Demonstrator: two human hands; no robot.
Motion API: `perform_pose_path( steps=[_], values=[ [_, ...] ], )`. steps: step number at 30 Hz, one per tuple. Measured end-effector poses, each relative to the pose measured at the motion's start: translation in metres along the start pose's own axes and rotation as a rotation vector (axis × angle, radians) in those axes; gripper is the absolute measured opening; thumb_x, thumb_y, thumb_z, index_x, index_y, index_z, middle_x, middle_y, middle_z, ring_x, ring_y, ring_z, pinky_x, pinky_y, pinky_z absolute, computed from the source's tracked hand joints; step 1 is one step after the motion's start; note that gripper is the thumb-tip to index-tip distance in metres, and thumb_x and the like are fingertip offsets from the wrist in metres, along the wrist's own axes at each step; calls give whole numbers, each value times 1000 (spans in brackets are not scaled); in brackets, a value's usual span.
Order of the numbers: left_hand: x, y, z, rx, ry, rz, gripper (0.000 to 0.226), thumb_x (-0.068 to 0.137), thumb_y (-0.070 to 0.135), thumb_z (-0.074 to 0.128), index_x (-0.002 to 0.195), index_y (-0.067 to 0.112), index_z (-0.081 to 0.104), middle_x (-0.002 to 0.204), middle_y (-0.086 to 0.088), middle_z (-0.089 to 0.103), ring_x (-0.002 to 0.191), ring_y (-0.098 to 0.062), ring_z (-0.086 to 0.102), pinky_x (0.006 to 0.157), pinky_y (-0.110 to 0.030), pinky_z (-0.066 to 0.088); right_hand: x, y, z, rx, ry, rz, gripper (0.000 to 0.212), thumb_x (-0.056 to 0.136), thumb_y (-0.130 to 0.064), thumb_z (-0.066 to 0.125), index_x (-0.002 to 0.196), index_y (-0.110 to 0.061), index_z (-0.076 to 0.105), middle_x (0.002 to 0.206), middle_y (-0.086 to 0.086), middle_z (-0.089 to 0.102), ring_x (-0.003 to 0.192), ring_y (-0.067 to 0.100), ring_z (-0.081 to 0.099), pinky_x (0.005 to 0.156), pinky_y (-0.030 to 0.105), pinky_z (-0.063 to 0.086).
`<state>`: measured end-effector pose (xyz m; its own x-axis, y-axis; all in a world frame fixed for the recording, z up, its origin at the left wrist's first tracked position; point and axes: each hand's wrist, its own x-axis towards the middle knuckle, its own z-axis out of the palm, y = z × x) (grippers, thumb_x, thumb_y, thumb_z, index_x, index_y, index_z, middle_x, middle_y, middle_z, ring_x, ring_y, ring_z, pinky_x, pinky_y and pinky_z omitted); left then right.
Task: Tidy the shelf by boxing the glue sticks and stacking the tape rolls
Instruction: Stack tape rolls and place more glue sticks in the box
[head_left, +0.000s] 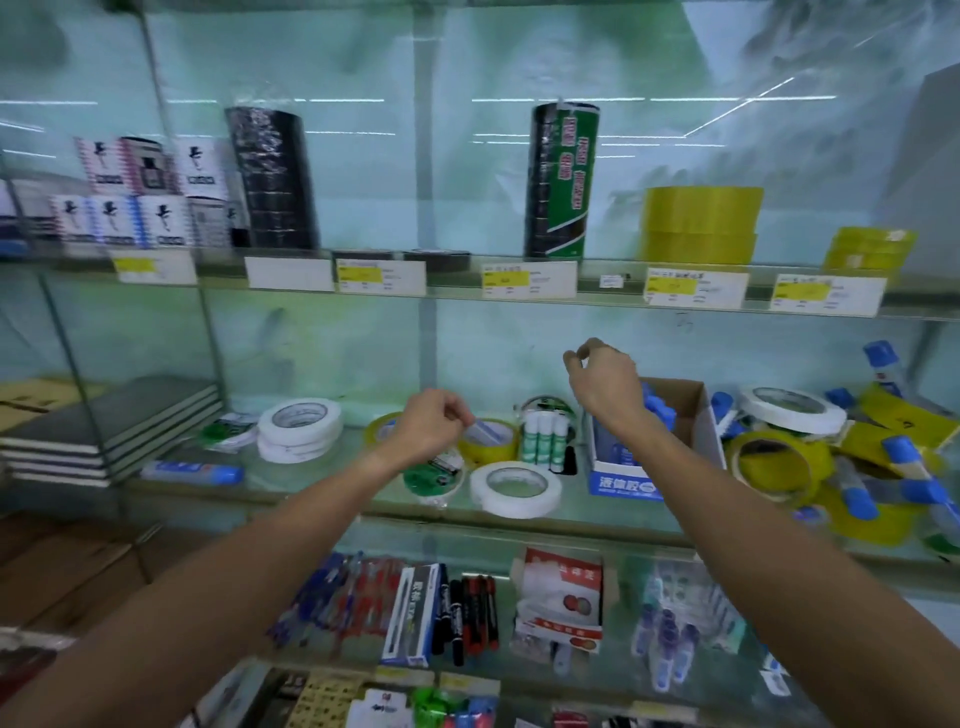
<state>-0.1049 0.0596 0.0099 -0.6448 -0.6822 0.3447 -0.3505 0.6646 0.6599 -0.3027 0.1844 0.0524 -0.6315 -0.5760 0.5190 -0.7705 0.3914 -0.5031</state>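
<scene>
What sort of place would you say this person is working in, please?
Most likely a stationery shop. Glass shelves carry price labels along their front edge, and the stock is office goods: tape rolls, a box of glue sticks, and marker pens on the shelf below.

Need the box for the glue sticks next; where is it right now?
In the head view, the open cardboard box sits on the middle glass shelf, right of centre, behind the right hand, left of the yellow tape roll.

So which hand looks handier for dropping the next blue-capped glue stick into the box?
Probably the right hand: it hovers just over the open glue box, and the loose blue-capped glue sticks lie just to its right. The left hand is over the yellow tape roll.
</scene>
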Motion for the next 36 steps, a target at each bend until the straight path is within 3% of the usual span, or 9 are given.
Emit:
perform_pose_path(
  steps=[9, 11, 14, 17, 20, 24, 28, 32, 36],
  values=[
    [-8, -108, -109, 575, -109, -100, 15, 80, 9, 57, 75, 15, 70, 87, -11, 73, 87, -27, 68, 78, -29, 51, -39, -62, 56, 76, -77, -217, 25, 94, -25, 48, 95, -8, 67, 91, 14, 71, 87, 34, 63, 72, 40, 53],
    [-14, -123, -123, 734, -154, -153, 16, 84, 9, 50, 88, 12, 66, 99, -18, 69, 93, -34, 65, 79, -34, 49, -47, -70, 69, 58, -118, -243, 24, 93, -23, 48, 92, -9, 67, 87, 12, 71, 81, 31, 63, 68, 38, 53],
    [-21, -154, -142, 969, -220, -241, 29, 84, 9, 52, 111, 9, 62, 113, -15, 64, 103, -30, 64, 83, -34, 50, -59, -77, 84, 21, -172, -275, 25, 94, -24, 46, 88, -10, 66, 82, 10, 70, 74, 28, 62, 60, 35, 49],
    [-17, -193, -156, 1069, -320, -287, 36, 70, 5, 59, 104, 9, 66, 111, -12, 66, 99, -27, 66, 81, -30, 54, -68, -83, 94, -6, -219, -284, 26, 95, -25, 43, 83, -13, 62, 77, 9, 67, 67, 27, 60, 57, 34, 49],
    [-26, -182, -163, 1026, -460, -298, 25, 77, 6, 61, 101, 9, 70, 106, -10, 69, 92, -24, 65, 69, -20, 41, -71, -85, 98, -30, -251, -286, 24, 94, -27, 42, 77, -18, 55, 68, 7, 62, 60, 28, 58, 60, 40, 55],
    [-30, -188, -172, 888, -473, -228, 25, 86, 6, 58, 108, 11, 67, 111, -8, 65, 96, -21, 61, 68, -21, 36, -72, -86, 99, -18, -276, -286, 25, 94, -29, 42, 79, -17, 59, 67, 4, 61, 59, 26, 58, 63, 41, 55],
    [-26, -201, -180, 651, -179, -8, 10, 85, 5, 62, 90, 13, 62, 94, -10, 64, 87, -28, 62, 67, -26, 34, -70, -85, 99, 21, -279, -265, 24, 94, -26, 43, 84, -15, 62, 71, 7, 64, 62, 26, 59, 62, 42, 56],
    [-24, -158, -165, 391, 101, 92, 21, 82, 2, 67, 96, 15, 58, 88, -2, 62, 79, -21, 58, 67, -28, 38, -67, -87, 99, 107, -241, -251, 24, 95, -24, 44, 91, -14, 65, 79, 5, 68, 65, 22, 61, 63, 41, 56],
    [-21, -107, -141, 41, 155, 43, 23, 80, 1, 70, 99, 11, 62, 86, 1, 64, 75, -10, 61, 63, -12, 46, -70, -98, 98, 194, -219, -279, 20, 96, -20, 49, 98, -12, 67, 92, 4, 71, 78, 19, 64, 70, 33, 54]
  ],
)
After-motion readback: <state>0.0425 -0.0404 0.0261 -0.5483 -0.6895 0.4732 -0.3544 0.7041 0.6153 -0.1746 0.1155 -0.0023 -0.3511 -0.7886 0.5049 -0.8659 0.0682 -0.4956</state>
